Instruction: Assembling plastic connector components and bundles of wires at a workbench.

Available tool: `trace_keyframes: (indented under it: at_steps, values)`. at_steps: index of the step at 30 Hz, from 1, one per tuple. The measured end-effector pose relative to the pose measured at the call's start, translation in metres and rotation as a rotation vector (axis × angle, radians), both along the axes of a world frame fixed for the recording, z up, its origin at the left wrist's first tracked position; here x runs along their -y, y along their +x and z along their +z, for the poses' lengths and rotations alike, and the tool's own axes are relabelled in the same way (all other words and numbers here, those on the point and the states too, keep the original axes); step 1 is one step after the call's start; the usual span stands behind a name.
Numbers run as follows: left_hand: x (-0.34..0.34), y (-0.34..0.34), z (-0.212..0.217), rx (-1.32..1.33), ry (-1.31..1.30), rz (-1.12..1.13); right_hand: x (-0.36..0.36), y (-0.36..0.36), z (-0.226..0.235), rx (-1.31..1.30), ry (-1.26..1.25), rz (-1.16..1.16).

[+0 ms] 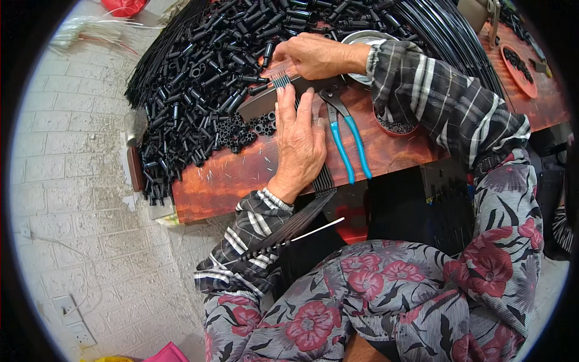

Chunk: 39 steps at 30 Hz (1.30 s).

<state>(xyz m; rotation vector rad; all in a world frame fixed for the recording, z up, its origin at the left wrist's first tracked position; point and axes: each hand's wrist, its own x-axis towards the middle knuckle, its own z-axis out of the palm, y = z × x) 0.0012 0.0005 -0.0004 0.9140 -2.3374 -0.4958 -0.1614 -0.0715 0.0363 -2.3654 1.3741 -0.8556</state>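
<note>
A row of thin black rods (325, 181) runs from over my lap up onto the table and under my left hand (298, 142). That hand lies with its fingers stretched out along the rods, pressing them against a grey-brown bar (259, 104). Thin wire-like tips (280, 77) stick out past its fingertips. Just beyond them is my right hand (313, 55), its fingers curled down close to the tips; what they pinch is hidden. Pliers with blue handles (347, 136) lie beside my left hand, jaws pointing away from me.
A big heap of black tubular parts (199, 90) covers the table's left and back. Small black rings (232, 134) lie near the bar. Long black rods (452, 36) fan out behind my right arm. A bowl of small pieces (395, 125) and a red dish (518, 71) stand to the right.
</note>
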Motion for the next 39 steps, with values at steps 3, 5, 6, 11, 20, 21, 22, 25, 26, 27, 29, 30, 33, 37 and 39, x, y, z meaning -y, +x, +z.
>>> trace_keyframes:
  at_steps: [3, 5, 6, 11, 20, 21, 22, 25, 26, 27, 29, 30, 33, 37, 39]
  values:
    - [0.002, -0.001, 0.002, 0.003, -0.031, -0.003, 0.01, 0.013, -0.008, -0.081, -0.107, 0.025]
    - [0.004, 0.004, 0.001, 0.009, -0.022, 0.02, 0.009, 0.017, -0.003, -0.107, -0.111, 0.035]
    - [0.004, 0.003, 0.0, 0.004, -0.032, 0.01, 0.01, 0.01, -0.003, -0.116, -0.113, 0.029]
    - [0.007, 0.005, -0.005, 0.037, -0.088, 0.003, -0.007, -0.04, 0.02, -0.29, 0.083, -0.164]
    - [0.008, 0.005, -0.01, 0.094, -0.178, 0.027, -0.047, -0.082, 0.008, -0.344, 0.082, -0.196]
    - [0.007, 0.004, -0.01, 0.103, -0.17, 0.035, -0.05, -0.082, 0.007, -0.369, -0.016, -0.225]
    - [0.007, 0.003, -0.01, 0.116, -0.181, 0.033, -0.053, -0.083, 0.007, -0.346, -0.02, -0.202]
    - [0.006, 0.006, -0.007, 0.149, -0.208, 0.052, -0.054, -0.083, 0.008, -0.359, -0.09, -0.198]
    - [0.005, 0.007, -0.006, 0.155, -0.207, 0.053, -0.053, -0.083, 0.007, -0.358, -0.111, -0.201]
    - [0.005, 0.008, -0.005, 0.158, -0.216, 0.056, -0.052, -0.082, 0.006, -0.353, -0.109, -0.198]
    - [0.005, 0.004, -0.006, 0.155, -0.217, 0.043, -0.053, -0.082, 0.009, -0.285, -0.167, -0.253]
    - [0.006, 0.004, -0.006, 0.159, -0.219, 0.044, -0.051, -0.078, 0.015, -0.324, -0.195, -0.251]
    - [0.005, 0.004, -0.006, 0.17, -0.213, 0.048, -0.042, -0.059, 0.019, -0.18, -0.109, -0.158]
    - [0.003, 0.001, -0.002, 0.163, -0.184, 0.05, -0.033, -0.04, 0.019, -0.224, -0.077, -0.04]
    - [0.002, -0.002, 0.0, 0.172, -0.191, 0.046, -0.025, -0.037, 0.015, -0.204, -0.089, -0.045]
